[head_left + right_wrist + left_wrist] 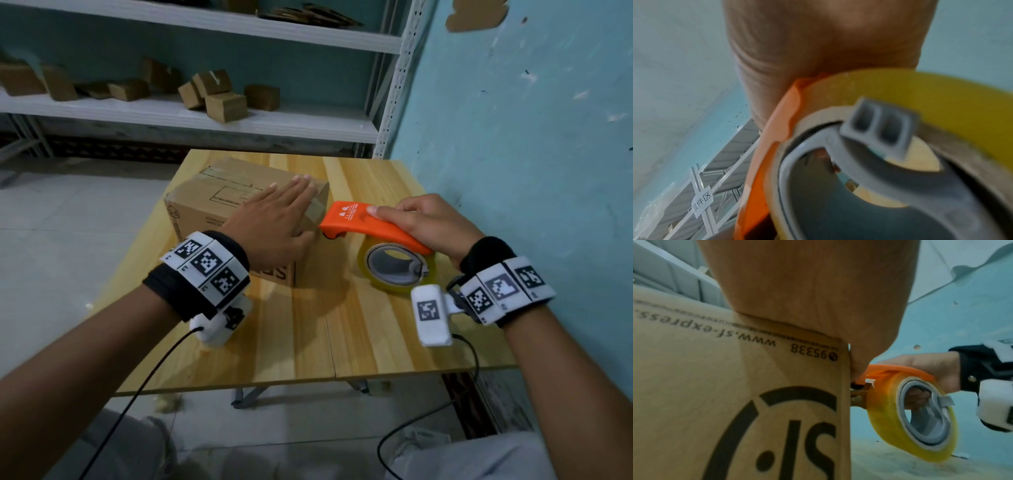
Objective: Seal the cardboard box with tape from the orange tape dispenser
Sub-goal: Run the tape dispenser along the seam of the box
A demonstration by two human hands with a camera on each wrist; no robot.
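A closed cardboard box [219, 202] printed with black lettering sits on the wooden table [342, 329]. My left hand [277, 219] lies flat on its top near the right edge, fingers straight, pressing down. My right hand [424, 222] grips the orange tape dispenser [370, 222], forefinger stretched along its top. The dispenser's nose touches the box's right side just below the top edge. The yellowish tape roll [920, 415] hangs under the orange guard [900, 371], beside the box's printed side [735, 402]. In the right wrist view the roll [920, 91] and orange guard [777, 126] fill the frame.
White metal shelves [191, 116] behind the table carry several small cardboard boxes [226, 106]. A light blue wall [531, 137] runs close along the table's right side. Cables hang from both wrist cameras over the table's near edge. Grey tiled floor lies to the left.
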